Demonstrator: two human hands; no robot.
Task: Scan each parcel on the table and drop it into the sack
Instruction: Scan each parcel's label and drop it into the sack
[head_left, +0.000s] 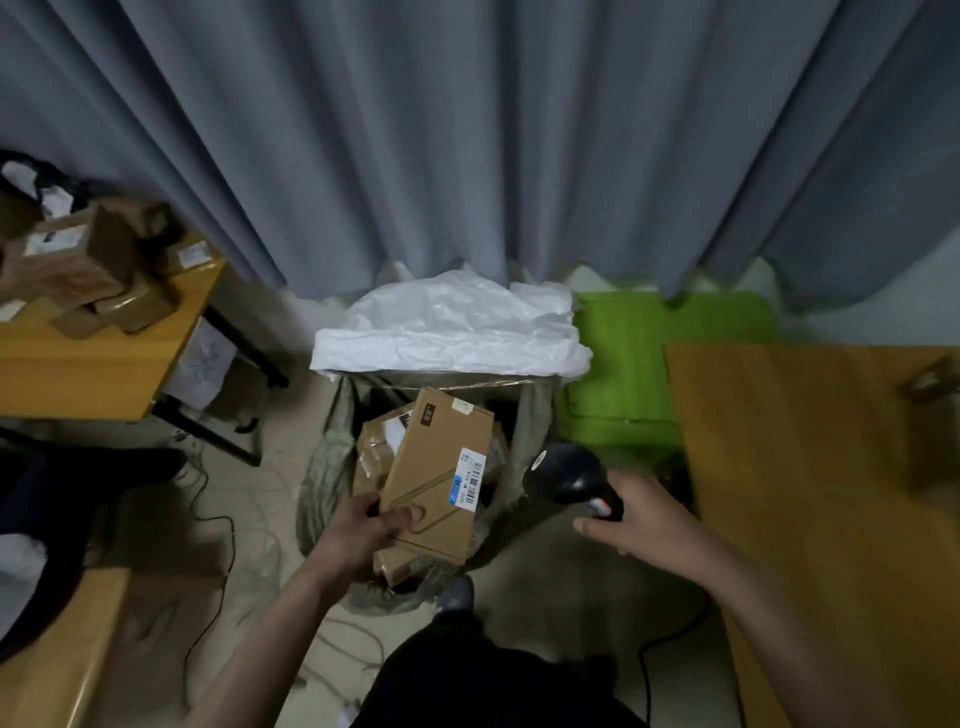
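The parcel (441, 467), a flat brown carton, hung tilted over the open mouth of the sack (322, 488), its far end higher and leaning toward the curtain (467, 130). Inside the sack lay other brown boxes (375, 452), taped and labelled, piled under the carton. The left hand (363, 530) gripped the carton's near corner, thumb lying across the top face, fingers curled beneath the edge. A white barcode label with a blue patch sat on the carton's right edge, facing up. The right hand (639, 514) clenched the black scanner (571, 475) by its handle, just right of the sack, its head beside the label. More parcels sat heaped on the left table (78, 364).
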